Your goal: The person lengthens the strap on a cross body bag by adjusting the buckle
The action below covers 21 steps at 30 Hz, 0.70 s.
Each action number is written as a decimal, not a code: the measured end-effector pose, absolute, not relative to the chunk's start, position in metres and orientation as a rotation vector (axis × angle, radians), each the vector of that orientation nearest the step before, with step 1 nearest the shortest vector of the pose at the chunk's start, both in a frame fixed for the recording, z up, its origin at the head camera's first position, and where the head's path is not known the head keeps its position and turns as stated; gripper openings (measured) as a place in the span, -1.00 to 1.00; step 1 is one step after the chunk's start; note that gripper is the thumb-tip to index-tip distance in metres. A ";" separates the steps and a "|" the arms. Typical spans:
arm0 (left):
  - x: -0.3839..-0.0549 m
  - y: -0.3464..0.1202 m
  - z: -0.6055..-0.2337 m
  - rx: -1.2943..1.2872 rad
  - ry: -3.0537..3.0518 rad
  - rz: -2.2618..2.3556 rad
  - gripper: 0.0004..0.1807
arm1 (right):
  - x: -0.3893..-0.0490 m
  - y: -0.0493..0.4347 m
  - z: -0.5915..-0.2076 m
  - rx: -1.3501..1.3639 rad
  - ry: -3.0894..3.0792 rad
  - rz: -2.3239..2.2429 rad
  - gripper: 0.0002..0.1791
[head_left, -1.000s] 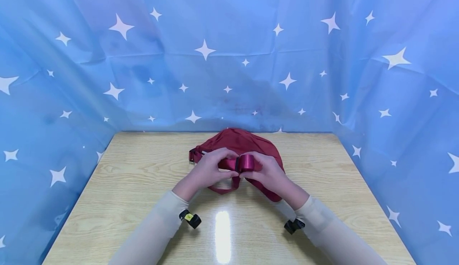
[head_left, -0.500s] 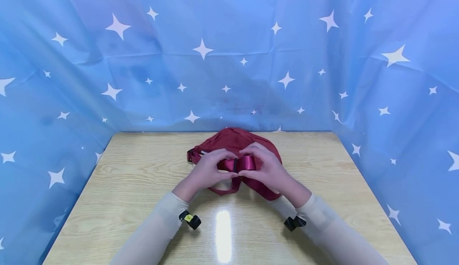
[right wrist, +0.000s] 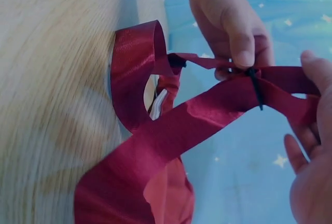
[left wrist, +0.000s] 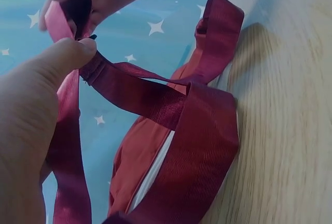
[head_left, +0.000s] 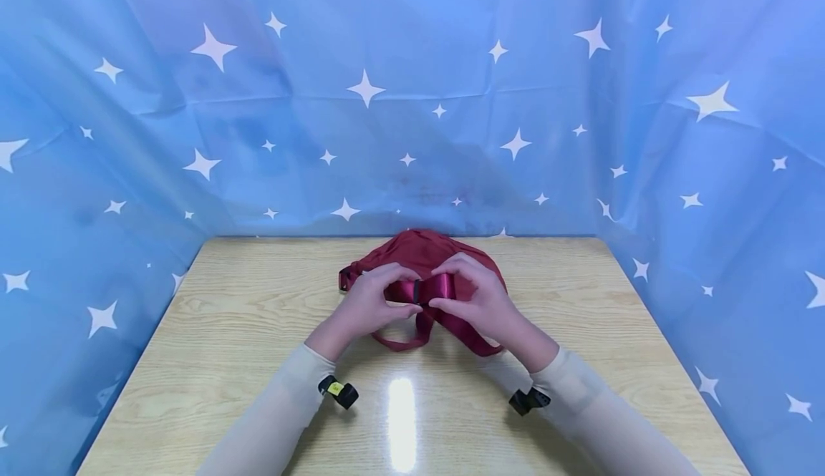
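Observation:
A dark red bag lies at the back of the table in the head view. In front of it, its shiny strap is raised and threaded through a black slider buckle. My left hand pinches the strap just left of the slider, thumb nearest me. On the other side, my right hand grips the strap's folded loop between thumb and fingers. From the right wrist, the slider sits between both hands, with the strap doubled beyond it. Some left fingers are hidden behind the strap.
The wooden table meets a blue star-patterned cloth at the back and sides. A lower strap loop lies on the tabletop. Another buckle is at the bag's left end. Black cameras sit on both wrists.
The slider has shifted slightly left and up with my left hand. More of the strap loop now shows between my right thumb and fingers, and those fingers sit higher. The bag body stays put.

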<state>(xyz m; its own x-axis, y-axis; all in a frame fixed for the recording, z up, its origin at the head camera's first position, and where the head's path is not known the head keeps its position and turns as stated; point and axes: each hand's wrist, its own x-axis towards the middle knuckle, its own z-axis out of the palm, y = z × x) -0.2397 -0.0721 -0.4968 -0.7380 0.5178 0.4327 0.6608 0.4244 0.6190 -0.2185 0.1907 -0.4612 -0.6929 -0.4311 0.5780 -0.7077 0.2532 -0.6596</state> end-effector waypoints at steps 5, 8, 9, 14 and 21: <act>-0.242 -0.079 -0.498 -1.003 -2.509 -1.222 -0.47 | -0.219 0.192 -0.463 1.012 -2.256 1.459 -0.45; -0.243 -0.082 -0.498 -0.997 -2.517 -1.247 -0.48 | -0.218 0.191 -0.460 1.007 -2.320 1.429 -0.43; -0.243 -0.082 -0.498 -0.998 -2.519 -1.251 -0.48 | -0.218 0.191 -0.459 1.015 -2.342 1.410 -0.42; -0.243 -0.083 -0.497 -1.001 -2.521 -1.245 -0.49 | -0.219 0.184 -0.450 1.033 -2.467 1.228 -0.44; -0.244 -0.084 -0.498 -1.007 -2.494 -1.259 -0.48 | -0.223 0.179 -0.447 1.049 -2.474 1.010 -0.49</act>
